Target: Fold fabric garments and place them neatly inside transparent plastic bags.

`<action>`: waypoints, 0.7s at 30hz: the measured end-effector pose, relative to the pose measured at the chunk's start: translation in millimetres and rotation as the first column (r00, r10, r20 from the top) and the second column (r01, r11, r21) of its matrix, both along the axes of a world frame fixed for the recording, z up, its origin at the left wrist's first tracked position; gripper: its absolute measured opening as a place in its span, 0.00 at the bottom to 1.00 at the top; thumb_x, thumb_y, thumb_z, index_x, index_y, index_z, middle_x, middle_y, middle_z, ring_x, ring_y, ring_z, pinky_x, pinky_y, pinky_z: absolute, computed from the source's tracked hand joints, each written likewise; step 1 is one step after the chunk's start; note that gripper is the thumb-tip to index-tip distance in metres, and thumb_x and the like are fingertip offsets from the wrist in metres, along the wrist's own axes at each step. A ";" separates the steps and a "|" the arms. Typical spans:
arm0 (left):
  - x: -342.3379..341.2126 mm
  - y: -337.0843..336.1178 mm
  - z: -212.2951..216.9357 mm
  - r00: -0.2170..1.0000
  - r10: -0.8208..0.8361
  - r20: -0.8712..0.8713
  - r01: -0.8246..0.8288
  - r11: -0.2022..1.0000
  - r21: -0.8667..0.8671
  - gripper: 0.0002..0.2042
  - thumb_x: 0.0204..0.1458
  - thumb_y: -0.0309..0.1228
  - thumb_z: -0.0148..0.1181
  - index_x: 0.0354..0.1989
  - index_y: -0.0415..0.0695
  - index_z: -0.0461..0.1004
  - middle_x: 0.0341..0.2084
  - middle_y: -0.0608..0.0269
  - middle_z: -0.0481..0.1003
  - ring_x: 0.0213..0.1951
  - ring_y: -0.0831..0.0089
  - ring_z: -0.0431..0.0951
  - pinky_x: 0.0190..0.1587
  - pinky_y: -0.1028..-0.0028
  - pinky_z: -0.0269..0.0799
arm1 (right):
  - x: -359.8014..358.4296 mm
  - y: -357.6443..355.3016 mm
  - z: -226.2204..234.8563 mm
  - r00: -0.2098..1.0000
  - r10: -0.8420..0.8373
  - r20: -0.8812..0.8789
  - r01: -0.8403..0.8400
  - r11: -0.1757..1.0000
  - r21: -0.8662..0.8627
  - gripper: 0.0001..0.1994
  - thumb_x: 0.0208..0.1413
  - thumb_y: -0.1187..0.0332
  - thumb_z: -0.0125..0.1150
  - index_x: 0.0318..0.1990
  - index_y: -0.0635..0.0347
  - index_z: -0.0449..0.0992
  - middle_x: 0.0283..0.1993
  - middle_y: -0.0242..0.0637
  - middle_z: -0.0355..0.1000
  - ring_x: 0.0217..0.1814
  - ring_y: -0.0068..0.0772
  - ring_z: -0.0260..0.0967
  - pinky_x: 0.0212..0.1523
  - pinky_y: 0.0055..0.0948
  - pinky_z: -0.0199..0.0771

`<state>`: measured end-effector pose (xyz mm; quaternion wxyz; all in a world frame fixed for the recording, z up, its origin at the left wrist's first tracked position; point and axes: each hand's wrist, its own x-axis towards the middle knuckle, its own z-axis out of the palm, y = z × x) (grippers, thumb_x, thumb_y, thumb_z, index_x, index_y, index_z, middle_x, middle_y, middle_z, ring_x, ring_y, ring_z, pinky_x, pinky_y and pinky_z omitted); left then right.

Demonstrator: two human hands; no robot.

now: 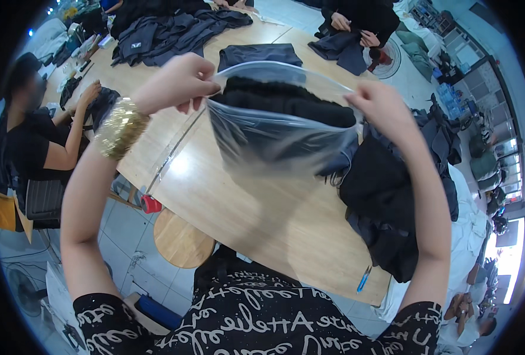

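Plastic bag (274, 139), clear, thin and likely slippery, hangs above wooden table (256, 219) with dark folded garment (286, 100) inside. Left hand (176, 83) pinches the mouth at 10 o'clock, right hand (381, 100) at 2 o'clock; soft, light load, best held by the rim.

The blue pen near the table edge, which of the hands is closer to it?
Right. The right hand grips the clear bag above the blue pen, on the pen's side of the table; the left hand holds the bag's far corner.

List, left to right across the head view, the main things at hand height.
Seated person in black → gold bangles → left hand → clear plastic bag holding a dark folded garment → right hand → pile of dark garments.
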<state>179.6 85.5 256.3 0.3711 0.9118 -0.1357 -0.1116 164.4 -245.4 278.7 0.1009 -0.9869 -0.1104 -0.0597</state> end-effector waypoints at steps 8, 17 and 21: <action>1.7 17.8 0.9 0.993 -0.089 -0.082 0.089 0.996 -0.004 0.09 0.50 0.27 0.55 0.20 0.37 0.66 0.18 0.60 0.75 0.15 0.79 0.75 0.17 0.80 0.72 | 1.9 -8.9 18.2 0.977 0.088 -0.195 -0.070 0.993 0.099 0.13 0.54 0.64 0.57 0.25 0.65 0.67 0.19 0.34 0.63 0.20 0.23 0.63 0.20 0.26 0.64; -113.5 -6.2 -150.2 0.878 -0.298 0.374 0.201 0.940 0.276 0.25 0.46 0.18 0.49 0.55 0.53 0.66 0.60 0.64 0.62 0.58 0.64 0.64 0.56 0.60 0.64 | -109.4 -19.8 -163.5 0.926 0.338 0.168 -0.340 0.940 -0.016 0.18 0.44 0.75 0.56 0.44 0.43 0.76 0.27 0.34 0.61 0.30 0.35 0.63 0.27 0.32 0.65; -120.5 -2.1 -218.9 0.924 -0.380 0.046 0.329 0.849 0.413 0.22 0.50 0.28 0.55 0.56 0.54 0.66 0.60 0.63 0.61 0.60 0.60 0.60 0.57 0.54 0.58 | -138.4 -19.6 -260.2 0.977 0.158 -0.141 -0.140 0.982 0.127 0.16 0.49 0.72 0.57 0.48 0.49 0.74 0.32 0.40 0.62 0.37 0.42 0.63 0.38 0.36 0.65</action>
